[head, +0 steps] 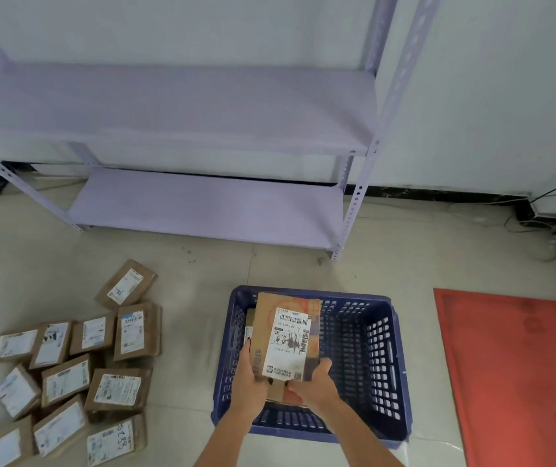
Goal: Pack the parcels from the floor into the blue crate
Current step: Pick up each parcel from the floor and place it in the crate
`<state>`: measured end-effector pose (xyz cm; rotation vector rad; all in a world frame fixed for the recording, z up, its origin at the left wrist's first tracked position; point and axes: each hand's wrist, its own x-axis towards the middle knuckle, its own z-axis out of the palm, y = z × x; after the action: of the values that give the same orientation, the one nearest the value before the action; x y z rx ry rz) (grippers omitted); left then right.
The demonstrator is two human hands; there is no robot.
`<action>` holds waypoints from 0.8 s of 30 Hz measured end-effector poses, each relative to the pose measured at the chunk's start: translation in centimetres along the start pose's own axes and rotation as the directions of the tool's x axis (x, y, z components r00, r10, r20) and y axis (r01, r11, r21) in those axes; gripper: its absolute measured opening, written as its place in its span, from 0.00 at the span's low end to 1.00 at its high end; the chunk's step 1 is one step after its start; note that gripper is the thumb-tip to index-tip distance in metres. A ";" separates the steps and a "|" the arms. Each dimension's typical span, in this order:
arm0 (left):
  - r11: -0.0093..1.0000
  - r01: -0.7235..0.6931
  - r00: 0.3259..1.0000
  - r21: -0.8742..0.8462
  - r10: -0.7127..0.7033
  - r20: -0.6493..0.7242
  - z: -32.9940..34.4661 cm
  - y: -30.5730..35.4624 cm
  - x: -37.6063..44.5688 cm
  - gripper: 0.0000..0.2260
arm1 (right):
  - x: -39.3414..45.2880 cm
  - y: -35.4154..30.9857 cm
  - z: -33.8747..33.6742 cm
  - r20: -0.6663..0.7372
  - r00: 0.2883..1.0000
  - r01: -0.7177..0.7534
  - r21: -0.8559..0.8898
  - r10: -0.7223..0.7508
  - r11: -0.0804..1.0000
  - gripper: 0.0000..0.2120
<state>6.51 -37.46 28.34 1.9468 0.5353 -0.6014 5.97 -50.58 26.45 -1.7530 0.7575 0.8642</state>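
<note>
Over the blue crate (364, 345), I hold a cardboard parcel (286, 345) (label side up) in both hands: the left hand (247, 377) grips its left edge with curled fingers, and the right hand (313, 382) pinches its near right corner. The parcel sits low inside the crate's left half, another box (249, 326) just beside it. More parcels (77, 369) lie clustered on the floor (202, 298) to the left, near a pale shelf (202, 203); a red mat (519, 372) lies right.
</note>
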 end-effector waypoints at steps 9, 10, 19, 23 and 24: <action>1.000 0.002 0.995 -0.018 -0.003 -0.100 3.8 -10.8 9.8 0.26 | 13.1 6.1 6.0 0.034 0.998 -0.051 0.034 0.050 0.998 0.33; 0.999 0.004 0.996 -0.033 -0.007 -0.087 4.1 -11.9 10.9 0.27 | 14.5 6.7 6.7 0.035 0.998 -0.049 0.041 0.047 0.998 0.31; 1.000 -0.009 0.996 -0.002 0.009 -0.092 6.0 -18.3 19.3 0.33 | 23.7 9.2 10.6 0.022 0.998 0.050 0.096 -0.052 0.994 0.28; 0.972 -0.099 0.975 0.214 0.138 -0.173 6.1 -18.6 19.9 0.21 | 24.6 9.2 11.5 -0.013 0.997 0.083 0.140 -0.082 0.987 0.32; 0.976 -0.120 0.978 0.181 0.148 -0.149 5.9 -18.7 19.6 0.23 | 24.5 9.2 11.6 -0.016 0.996 0.086 0.145 -0.084 0.986 0.32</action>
<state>9.53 -32.96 1.14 2.1885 0.4597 -0.4161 9.58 -44.79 -1.37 -1.6490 0.7287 0.7255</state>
